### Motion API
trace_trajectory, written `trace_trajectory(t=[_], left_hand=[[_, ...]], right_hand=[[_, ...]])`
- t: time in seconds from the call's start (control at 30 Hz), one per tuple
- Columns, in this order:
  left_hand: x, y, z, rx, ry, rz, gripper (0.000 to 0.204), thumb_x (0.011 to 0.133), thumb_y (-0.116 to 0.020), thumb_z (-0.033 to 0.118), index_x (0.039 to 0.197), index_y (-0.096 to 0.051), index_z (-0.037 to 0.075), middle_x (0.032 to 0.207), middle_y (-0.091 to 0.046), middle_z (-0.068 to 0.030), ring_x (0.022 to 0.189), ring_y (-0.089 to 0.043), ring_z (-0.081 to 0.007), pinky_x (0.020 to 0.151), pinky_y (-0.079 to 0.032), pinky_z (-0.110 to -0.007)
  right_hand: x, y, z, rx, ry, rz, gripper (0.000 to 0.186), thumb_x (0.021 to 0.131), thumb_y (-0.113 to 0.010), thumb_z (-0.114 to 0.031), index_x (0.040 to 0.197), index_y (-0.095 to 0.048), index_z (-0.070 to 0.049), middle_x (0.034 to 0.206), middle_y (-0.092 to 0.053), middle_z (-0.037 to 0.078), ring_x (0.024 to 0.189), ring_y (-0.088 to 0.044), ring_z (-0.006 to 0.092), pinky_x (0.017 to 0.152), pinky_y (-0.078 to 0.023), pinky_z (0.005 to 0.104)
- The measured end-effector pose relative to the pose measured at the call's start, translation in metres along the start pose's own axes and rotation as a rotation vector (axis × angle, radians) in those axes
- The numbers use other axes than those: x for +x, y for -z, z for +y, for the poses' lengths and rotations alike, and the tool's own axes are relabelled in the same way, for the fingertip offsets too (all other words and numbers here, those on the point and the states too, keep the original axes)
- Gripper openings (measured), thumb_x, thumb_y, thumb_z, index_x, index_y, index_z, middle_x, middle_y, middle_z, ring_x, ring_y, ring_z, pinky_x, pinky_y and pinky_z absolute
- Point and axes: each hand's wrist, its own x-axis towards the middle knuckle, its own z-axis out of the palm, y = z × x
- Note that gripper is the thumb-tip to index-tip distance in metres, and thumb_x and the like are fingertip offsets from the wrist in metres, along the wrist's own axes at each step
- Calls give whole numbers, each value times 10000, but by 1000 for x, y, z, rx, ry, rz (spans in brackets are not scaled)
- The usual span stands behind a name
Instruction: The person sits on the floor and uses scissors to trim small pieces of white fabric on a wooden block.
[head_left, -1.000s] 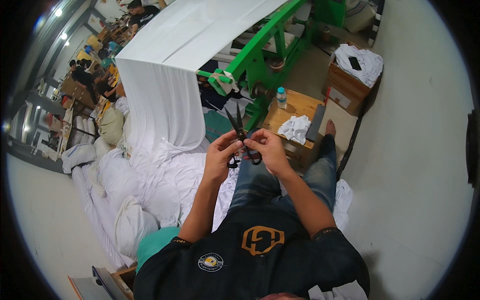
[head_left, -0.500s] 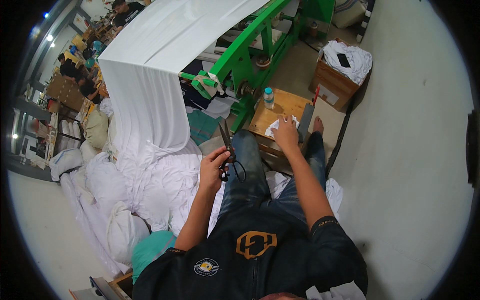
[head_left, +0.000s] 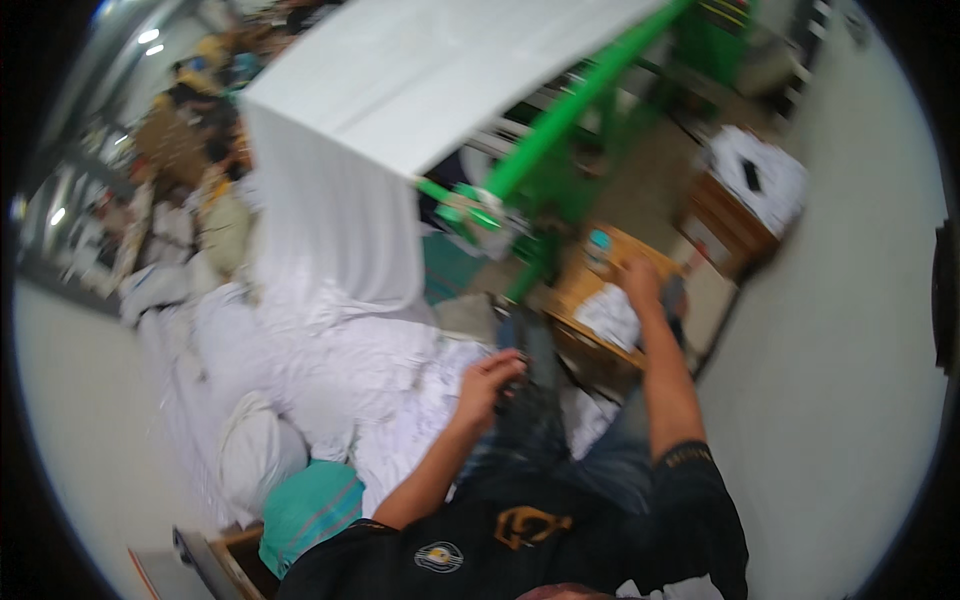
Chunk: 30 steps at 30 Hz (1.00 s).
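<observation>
My left hand is closed on black scissors, low over my jeans; the blades are blurred. My right hand reaches over a wooden stool, just right of a clear bottle with a blue cap; its fingers are smeared by motion, and whether they hold anything is unclear. A crumpled white cloth lies on the stool below that hand.
A white fabric sheet drapes from a green machine onto piled fabric. A box with white cloth and a phone stands right, beside the pale wall. Co-workers appear blurred at upper left. A teal bundle sits lower left.
My right hand left the scissors to my left hand, went to the white cloth on the stool, then moved up beside the bottle. The view has shifted and blurred.
</observation>
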Motion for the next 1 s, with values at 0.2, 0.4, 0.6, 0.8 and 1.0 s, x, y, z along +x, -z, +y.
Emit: trace_trajectory(t=[0.2,0.4,0.6,0.8,1.0], left_hand=[[8,14,3,-86,10,-80,411,988,-768,191,1359,-691,33,1163,-749,-6,980,-666,-87,709,-466,-242],[0,10,15,-38,-96,-12,417,962,-796,207,1336,-724,38,1097,-783,-8,899,-681,-78,658,-454,-231],[-18,-6,30,26,-266,62,402,931,-810,173,1273,-747,-28,976,-792,-72,789,-674,-96,661,-469,-241],[-38,-33,45,181,-407,3,322,949,-796,137,1244,-776,9,906,-788,-42,779,-679,-46,591,-423,-202],[-54,-43,40,231,-485,-11,313,949,-782,134,1232,-781,0,867,-777,-47,738,-653,-38,564,-404,-212]], right_hand=[[9,-9,-1,-165,94,-8,162,896,-688,-109,922,-763,32,948,-730,243,923,-719,440,825,-574,524],[-21,55,-69,199,-9,96,227,922,-717,-142,1035,-775,46,958,-775,201,872,-760,368,812,-594,448],[-122,156,-196,1151,-147,-292,225,985,-763,-135,1096,-766,61,932,-773,70,829,-738,137,782,-579,273],[-180,163,-228,1295,-141,-225,161,980,-772,-78,1081,-778,47,928,-777,68,829,-732,114,770,-571,258],[-201,160,-238,1290,-146,-51,116,958,-785,-49,1037,-786,36,932,-775,62,806,-716,101,728,-560,256]])
